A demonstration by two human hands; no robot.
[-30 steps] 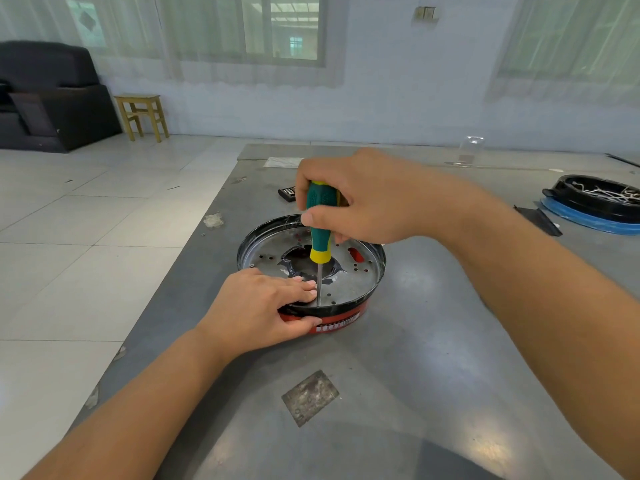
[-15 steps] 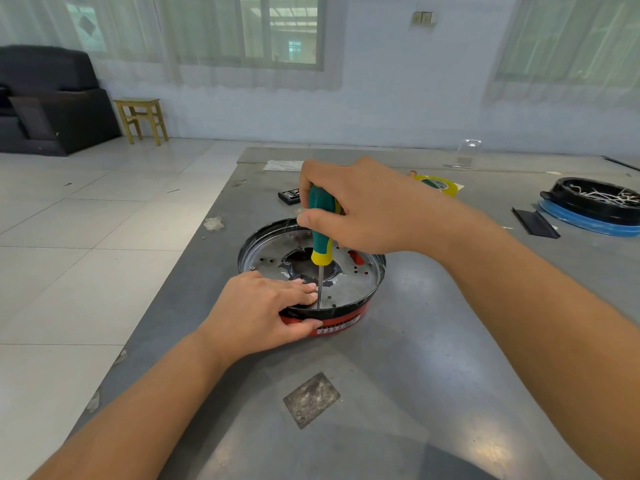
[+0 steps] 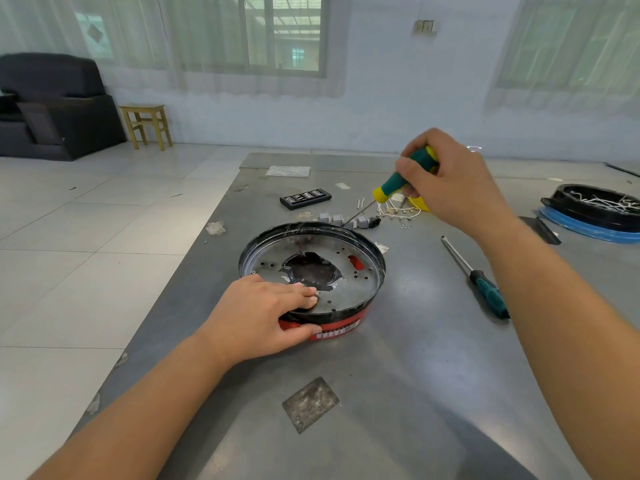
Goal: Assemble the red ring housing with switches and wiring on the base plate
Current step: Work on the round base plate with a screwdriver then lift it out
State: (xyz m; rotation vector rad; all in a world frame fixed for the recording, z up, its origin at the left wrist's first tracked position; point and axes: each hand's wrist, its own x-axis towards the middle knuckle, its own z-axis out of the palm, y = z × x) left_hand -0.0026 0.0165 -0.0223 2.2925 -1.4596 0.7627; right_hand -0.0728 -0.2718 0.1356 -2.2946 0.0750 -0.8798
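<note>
Hands at the red ring housing, middle of the frame.

Left hand (image 3: 265,315) grips the near rim of the red ring housing (image 3: 313,282), fingers on its perforated base plate (image 3: 349,282), thumb on the red wall. On the grey counter (image 3: 398,393) the housing sits at centre. Right hand (image 3: 453,181), upper right, clenches round a green-and-yellow screwdriver (image 3: 398,183) raised above the housing, tip angled toward the loose switches (image 3: 343,220) and white wiring (image 3: 398,211) behind it. A second screwdriver (image 3: 478,282) lies to the right.
</note>
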